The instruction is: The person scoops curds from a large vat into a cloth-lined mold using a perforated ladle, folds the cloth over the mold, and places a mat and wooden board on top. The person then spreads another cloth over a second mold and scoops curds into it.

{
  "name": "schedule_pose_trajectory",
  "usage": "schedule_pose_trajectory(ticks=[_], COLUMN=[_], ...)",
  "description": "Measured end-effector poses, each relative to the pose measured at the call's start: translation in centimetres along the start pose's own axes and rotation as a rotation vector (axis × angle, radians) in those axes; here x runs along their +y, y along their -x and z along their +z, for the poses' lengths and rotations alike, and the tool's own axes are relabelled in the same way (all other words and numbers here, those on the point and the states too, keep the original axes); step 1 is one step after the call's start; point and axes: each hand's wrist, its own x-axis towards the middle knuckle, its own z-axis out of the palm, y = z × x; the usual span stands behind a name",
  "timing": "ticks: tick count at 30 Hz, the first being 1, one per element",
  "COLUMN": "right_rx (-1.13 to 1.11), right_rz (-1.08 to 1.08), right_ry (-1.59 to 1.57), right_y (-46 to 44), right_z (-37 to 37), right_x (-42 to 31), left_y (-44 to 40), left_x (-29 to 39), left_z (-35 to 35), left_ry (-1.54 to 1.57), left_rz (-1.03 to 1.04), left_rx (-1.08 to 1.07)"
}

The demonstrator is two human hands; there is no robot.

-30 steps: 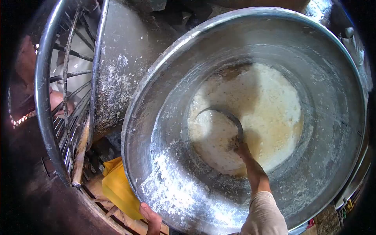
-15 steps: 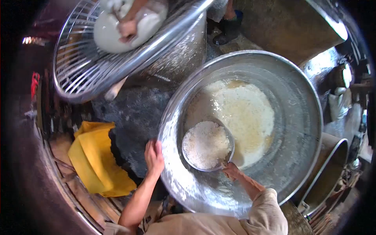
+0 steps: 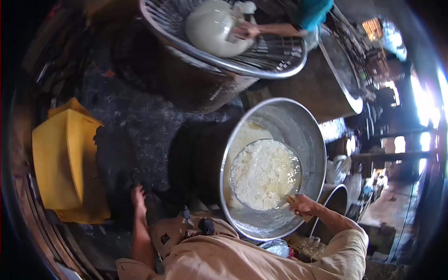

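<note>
My right hand [image 3: 305, 205] grips the short handle of a large round ladle [image 3: 291, 199]. The ladle is heaped with wet white lumpy curds [image 3: 265, 172] and is raised above the liquid inside a wide metal vat [image 3: 305, 126]. Pale liquid [image 3: 242, 136] shows in the vat beyond the ladle's far edge. My left hand [image 3: 138, 197] hangs low to the left of the vat, apart from it, holding nothing, with its fingers loosely extended over the dark floor.
Ahead, another person's hand [image 3: 245, 31] rests on a bulging white cloth bundle [image 3: 212, 28] in a slatted metal basket [image 3: 280, 72]. A yellow sheet-like piece [image 3: 60, 163] lies at left. Another metal container [image 3: 344, 191] stands right of the vat.
My right hand has lifted the curd-filled ladle higher. My left hand has moved away from the vat's rim to the left. The view has turned, shifting the basket rightward.
</note>
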Motion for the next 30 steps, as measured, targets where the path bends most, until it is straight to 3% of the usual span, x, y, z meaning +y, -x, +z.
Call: schedule_pose_trajectory(ticks=[2, 4, 7, 9, 10, 11, 12, 13, 14, 16, 17, 18, 20, 21, 23, 24, 25, 26, 28, 30], right_rx=[-0.068, -0.050, -0.107, -0.114, -0.265, -0.348, -0.429, -0.423, -0.431, -0.393, -0.344, -0.334, -0.349, -0.371, -0.382, -0.550, -0.700, -0.699, -0.685, -0.692], right_rz=[-0.143, -0.089, -0.116, -0.059, -0.170, -0.142, -0.103, 0.045, -0.071, -0.284, -0.385, -0.375, -0.397, -0.436, -0.623, -0.502, -0.368, -0.591, -0.807, -0.850], right_ry=[-0.022, -0.001, 0.016, 0.149, -0.138, -0.278, -0.414, -0.386, -0.239, 0.128, 0.348, 0.369, 0.424, 0.446, 0.614, 0.288, -0.041, 0.286, 0.621, 0.346], right_y=[1.9, 0.7, 1.7, 2.0, 3.0, 2.2, 1.1, -1.6, -1.1, -3.8, -7.6, -7.1, -8.5, -9.3, -8.8, -9.6, -11.7, -17.2, -20.1, -16.2], right_z=[0.0, 1.1, 5.1, 9.9, 13.4, 16.0, 18.5, 20.2, 25.1, 34.2, 37.7, 42.1, 50.2, 54.3, 61.3, 64.4, 67.0, 69.6, 73.0, 77.0], right_x=[-2.7, -5.0, -10.3, -13.4, -15.2, -16.4, -17.4, -19.1, -22.8, -25.9, -26.7, -29.7, -36.1, -38.3, -42.2, -43.0, -43.3, -42.8, -42.9, -45.1], left_y=[-2.3, -1.0, 4.0, 7.1, 7.4, 7.5, 8.3, 5.3, 4.8, 5.3, 3.8, 2.3, 1.3, 1.1, 1.1, 0.8, 0.3, -0.4, -1.4, -2.4], left_x=[-4.8, -6.4, -7.9, -7.4, -6.7, -5.3, -3.7, -8.5, -3.1, 0.3, -0.8, -1.7, 0.4, 0.6, 0.9, 1.3, 1.9, 2.4, 0.5, 0.0], left_z=[-9.6, -16.7, -24.7, -29.3, -31.5, -32.7, -31.2, -32.8, -31.7, -31.6, -32.6, -32.9, -30.8, -30.4, -29.8, -29.7, -29.6, -29.6, -28.9, -29.4], left_ry=[0.113, 0.170, 0.508, 0.595, 0.655, 0.717, 0.606, 0.286, 0.785, 0.852, 0.929, 0.982, 0.868, 0.874, 0.581, 0.484, 0.823, 1.159, 1.139, 1.104], left_rz=[-0.062, -0.193, -0.099, 0.003, -0.024, -0.047, 0.044, 0.185, -0.059, -0.135, -0.012, 0.096, 0.312, 0.313, 0.364, 0.378, 0.294, 0.206, 0.304, 0.421], left_rx=[0.106, 0.288, 0.450, 0.448, 0.465, 0.480, 0.492, 0.360, 0.488, 0.600, 0.525, 0.430, 0.537, 0.552, 0.552, 0.556, 0.483, 0.393, 0.412, 0.419])
